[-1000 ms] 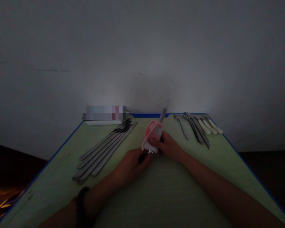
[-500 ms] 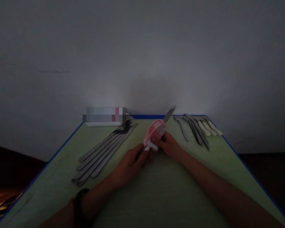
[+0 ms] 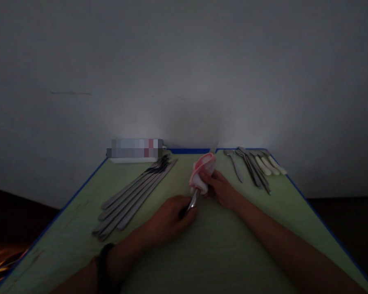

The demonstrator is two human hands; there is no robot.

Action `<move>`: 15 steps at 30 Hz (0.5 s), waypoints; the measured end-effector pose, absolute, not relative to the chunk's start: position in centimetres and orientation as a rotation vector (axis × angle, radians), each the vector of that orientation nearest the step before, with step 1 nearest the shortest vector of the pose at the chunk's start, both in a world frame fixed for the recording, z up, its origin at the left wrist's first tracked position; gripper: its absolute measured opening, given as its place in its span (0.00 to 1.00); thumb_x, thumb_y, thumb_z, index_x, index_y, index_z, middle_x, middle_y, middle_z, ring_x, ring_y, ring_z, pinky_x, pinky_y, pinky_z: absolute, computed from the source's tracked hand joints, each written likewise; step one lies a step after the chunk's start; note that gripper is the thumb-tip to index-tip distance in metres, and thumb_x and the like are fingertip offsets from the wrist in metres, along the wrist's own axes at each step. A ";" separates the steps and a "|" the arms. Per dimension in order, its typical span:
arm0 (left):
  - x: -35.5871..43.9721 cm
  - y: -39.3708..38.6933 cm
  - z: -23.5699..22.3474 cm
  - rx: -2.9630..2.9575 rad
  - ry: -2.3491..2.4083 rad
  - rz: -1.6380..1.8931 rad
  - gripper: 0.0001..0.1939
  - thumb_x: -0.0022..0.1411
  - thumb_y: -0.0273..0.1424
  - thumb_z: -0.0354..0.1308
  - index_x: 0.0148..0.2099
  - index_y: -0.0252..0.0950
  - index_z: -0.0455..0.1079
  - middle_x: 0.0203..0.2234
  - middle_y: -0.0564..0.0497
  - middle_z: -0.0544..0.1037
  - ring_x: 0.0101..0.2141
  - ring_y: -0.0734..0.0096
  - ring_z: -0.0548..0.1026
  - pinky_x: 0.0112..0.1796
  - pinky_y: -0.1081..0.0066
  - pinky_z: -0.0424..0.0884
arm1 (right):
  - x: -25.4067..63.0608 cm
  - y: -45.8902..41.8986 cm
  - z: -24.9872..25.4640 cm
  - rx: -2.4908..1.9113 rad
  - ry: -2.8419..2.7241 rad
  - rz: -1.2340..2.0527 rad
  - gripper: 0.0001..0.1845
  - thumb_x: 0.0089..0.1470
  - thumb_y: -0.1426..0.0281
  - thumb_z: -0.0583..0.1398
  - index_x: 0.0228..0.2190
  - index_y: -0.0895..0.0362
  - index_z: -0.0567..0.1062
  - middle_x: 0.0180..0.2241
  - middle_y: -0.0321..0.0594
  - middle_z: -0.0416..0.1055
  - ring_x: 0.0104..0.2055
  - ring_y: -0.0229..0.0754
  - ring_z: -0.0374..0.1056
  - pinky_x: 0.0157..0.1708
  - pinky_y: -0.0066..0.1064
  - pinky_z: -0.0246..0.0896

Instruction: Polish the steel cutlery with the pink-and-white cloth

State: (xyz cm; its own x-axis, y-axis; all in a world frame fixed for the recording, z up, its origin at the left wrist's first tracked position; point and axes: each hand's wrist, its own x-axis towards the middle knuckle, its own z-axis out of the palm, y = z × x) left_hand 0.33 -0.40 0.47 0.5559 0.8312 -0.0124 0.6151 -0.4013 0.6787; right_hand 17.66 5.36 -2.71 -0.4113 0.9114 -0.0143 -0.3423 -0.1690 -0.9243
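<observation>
A table knife (image 3: 194, 199) slants up and away over the table, its handle gripped in my left hand (image 3: 176, 214). Around its middle a pink-and-white cloth (image 3: 202, 173) is folded, pinched by my right hand (image 3: 221, 185) with the thumb on the near side. Only the blade's tip shows beyond the cloth; the stretch inside it is hidden. Left of my hands, several long-handled forks and knives (image 3: 135, 196) lie in a slanted row. To the right are a lone spoon (image 3: 235, 166), several dark metal spoons (image 3: 253, 169) and white-handled cutlery (image 3: 268, 165).
The pale green table (image 3: 217, 253) has a blue edge and meets a grey wall (image 3: 184, 73) at the back. A white box-like object (image 3: 135, 151), partly blurred out, stands at the back left. The light is dim.
My left hand has drawn the knife down toward me through the cloth. More handle shows below the cloth and less blade above. My right hand has barely moved.
</observation>
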 end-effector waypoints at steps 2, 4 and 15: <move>0.3 -0.4 0.7 2.099 1.126 0.460 0.09 0.63 0.34 0.47 0.35 0.36 0.64 0.27 0.53 0.70 0.28 0.71 0.68 0.30 0.74 0.64 | 17.7 5.3 -2.7 -0.783 -1.209 1.703 0.19 0.47 0.55 0.63 0.31 0.57 0.68 0.22 0.32 0.65 0.18 0.30 0.56 0.15 0.23 0.49; 0.4 -0.4 0.8 2.049 1.115 0.478 0.08 0.64 0.33 0.47 0.36 0.36 0.65 0.28 0.53 0.71 0.28 0.72 0.69 0.30 0.74 0.64 | 17.8 5.2 -2.5 -0.811 -1.277 1.674 0.19 0.47 0.56 0.64 0.32 0.57 0.69 0.23 0.32 0.65 0.19 0.30 0.57 0.17 0.23 0.50; 0.6 -0.1 0.9 2.008 1.134 0.415 0.16 0.67 0.37 0.42 0.32 0.36 0.66 0.25 0.55 0.74 0.27 0.74 0.70 0.31 0.75 0.64 | 17.3 5.8 -2.2 -0.885 -0.780 1.512 0.21 0.44 0.52 0.63 0.32 0.55 0.67 0.19 0.28 0.62 0.17 0.30 0.53 0.16 0.24 0.47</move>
State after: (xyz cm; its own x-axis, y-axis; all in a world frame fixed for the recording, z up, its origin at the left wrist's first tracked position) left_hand 0.59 -0.09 0.95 0.5492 0.8310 -0.0887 0.5768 -0.3001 0.7598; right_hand 17.26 5.85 -2.25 -0.0543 0.9930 -0.1049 -0.4897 -0.1181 -0.8639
